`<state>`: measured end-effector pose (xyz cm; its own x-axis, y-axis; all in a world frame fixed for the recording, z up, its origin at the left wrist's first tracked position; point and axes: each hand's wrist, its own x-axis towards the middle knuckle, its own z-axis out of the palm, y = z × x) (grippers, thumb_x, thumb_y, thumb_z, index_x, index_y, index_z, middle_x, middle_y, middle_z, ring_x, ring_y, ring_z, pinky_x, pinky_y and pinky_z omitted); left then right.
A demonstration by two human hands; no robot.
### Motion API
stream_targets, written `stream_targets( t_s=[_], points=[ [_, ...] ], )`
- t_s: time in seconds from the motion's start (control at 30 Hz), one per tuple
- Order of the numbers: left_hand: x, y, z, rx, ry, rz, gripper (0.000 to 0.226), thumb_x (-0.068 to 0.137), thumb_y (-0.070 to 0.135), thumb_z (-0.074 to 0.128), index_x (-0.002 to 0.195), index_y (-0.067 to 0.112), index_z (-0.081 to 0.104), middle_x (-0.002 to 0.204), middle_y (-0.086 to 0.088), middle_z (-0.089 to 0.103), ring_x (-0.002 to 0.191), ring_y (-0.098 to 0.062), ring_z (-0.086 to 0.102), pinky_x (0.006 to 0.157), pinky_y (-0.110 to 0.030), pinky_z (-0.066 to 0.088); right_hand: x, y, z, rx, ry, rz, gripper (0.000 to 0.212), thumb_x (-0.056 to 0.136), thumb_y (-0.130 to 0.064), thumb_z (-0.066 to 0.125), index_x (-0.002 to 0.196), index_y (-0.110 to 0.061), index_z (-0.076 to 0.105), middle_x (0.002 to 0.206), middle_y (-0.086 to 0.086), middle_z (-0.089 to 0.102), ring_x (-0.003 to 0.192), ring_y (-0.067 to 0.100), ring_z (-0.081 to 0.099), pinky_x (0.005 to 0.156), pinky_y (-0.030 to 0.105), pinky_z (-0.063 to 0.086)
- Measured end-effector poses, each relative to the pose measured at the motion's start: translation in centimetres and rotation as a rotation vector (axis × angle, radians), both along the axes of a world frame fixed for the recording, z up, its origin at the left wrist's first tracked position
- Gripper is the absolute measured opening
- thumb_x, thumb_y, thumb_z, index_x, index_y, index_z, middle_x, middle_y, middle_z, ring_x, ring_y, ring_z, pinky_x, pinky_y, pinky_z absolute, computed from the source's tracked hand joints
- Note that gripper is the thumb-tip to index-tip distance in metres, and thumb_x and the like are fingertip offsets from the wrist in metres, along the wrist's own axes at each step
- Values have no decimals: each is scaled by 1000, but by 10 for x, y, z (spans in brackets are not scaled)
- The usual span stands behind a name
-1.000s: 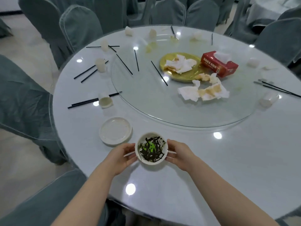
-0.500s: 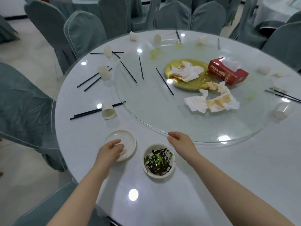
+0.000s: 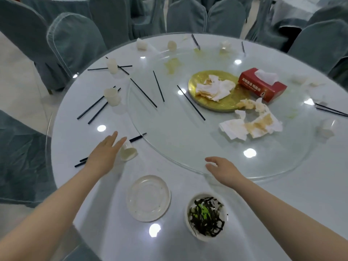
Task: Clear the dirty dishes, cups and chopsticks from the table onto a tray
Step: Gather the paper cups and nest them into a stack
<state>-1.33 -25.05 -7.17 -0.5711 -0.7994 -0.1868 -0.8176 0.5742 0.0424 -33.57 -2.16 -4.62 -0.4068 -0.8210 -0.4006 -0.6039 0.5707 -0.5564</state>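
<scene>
You're barely started: no tray in view, and nothing looks cleared yet. Your left hand (image 3: 104, 155) reaches with fingers straight and apart, just touching the tipped cup (image 3: 127, 151) by the glass turntable (image 3: 175, 147), not gripping it. Right hand (image 3: 222, 168) rests relaxed on the turntable's near rim, holding nothing. Near side of it: small plate (image 3: 148, 198), bowl (image 3: 206, 215) w/ dark leftovers. Left of it: more cups and chopsticks (image 3: 98, 107). On it: gold plate (image 3: 222, 104), napkins, tissue box (image 3: 262, 84). Far-edge bits are blurry, prob. cups. White round table (image 3: 282, 200), banquet room, grey-covered chairs (image 3: 75, 38) all round.
</scene>
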Motion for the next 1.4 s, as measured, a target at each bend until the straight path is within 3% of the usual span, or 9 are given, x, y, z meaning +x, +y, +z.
stream_targets(
  t_s=[0.27,0.37,0.47,0.7,0.8,0.93,1.0,1.23,1.4],
  points=[
    [-20,-21,-24,-74,-95,-209,61,88,7,55,145,22,38,160,-4,15,146,-27,19,113,-42,23,-2,6,-22,231,44,221,51,104,-34,30,152,-22,19,162,2,2,148,22,1,117,34,9],
    [-26,-6,-13,39,162,-20,62,75,33,77,129,17,51,140,-9,50,131,-31,43,99,-43,37,-2,8,-20,256,61,248,52,104,-33,29,153,-19,17,162,4,-1,148,25,-1,118,36,8],
    [-26,30,11,184,592,258,57,67,33,84,115,23,55,103,7,61,95,-19,56,73,-34,41,4,5,-15,217,62,220,53,103,-35,34,152,-20,20,161,2,6,148,24,3,117,35,10],
    [9,144,49,323,1026,474,56,71,28,82,115,46,54,110,26,61,101,10,54,85,-22,38,47,7,31,-182,-74,162,38,97,-26,50,134,-23,51,139,-9,51,129,11,44,100,21,30],
    [38,200,60,271,1114,577,55,71,26,82,110,51,52,106,28,62,98,15,55,82,-17,39,73,20,54,-281,-161,247,32,94,-24,53,126,-27,57,128,-11,58,120,8,50,96,22,35],
    [79,278,73,169,1222,741,55,71,10,82,113,35,56,107,13,66,99,-6,61,85,-25,46,114,58,70,-374,-354,328,26,92,-19,57,116,-29,62,116,-17,63,111,2,56,95,24,42],
    [96,323,85,97,1249,794,54,72,6,81,108,36,56,103,15,65,95,-5,61,76,-14,47,136,81,74,-394,-439,393,25,90,-15,58,112,-27,64,113,-16,65,108,0,59,95,23,45],
    [191,481,142,-149,1301,982,48,65,25,82,103,42,59,101,17,70,95,0,64,85,-21,50,249,138,104,-363,-543,707,26,88,-10,62,110,-22,64,111,-8,68,104,5,62,96,26,48],
    [278,571,175,-379,1333,1129,51,66,21,84,108,39,60,104,16,70,98,-4,66,84,-22,50,363,168,128,-365,-669,881,27,90,-4,61,115,-13,64,107,-6,68,89,-11,61,72,3,46]
  ],
)
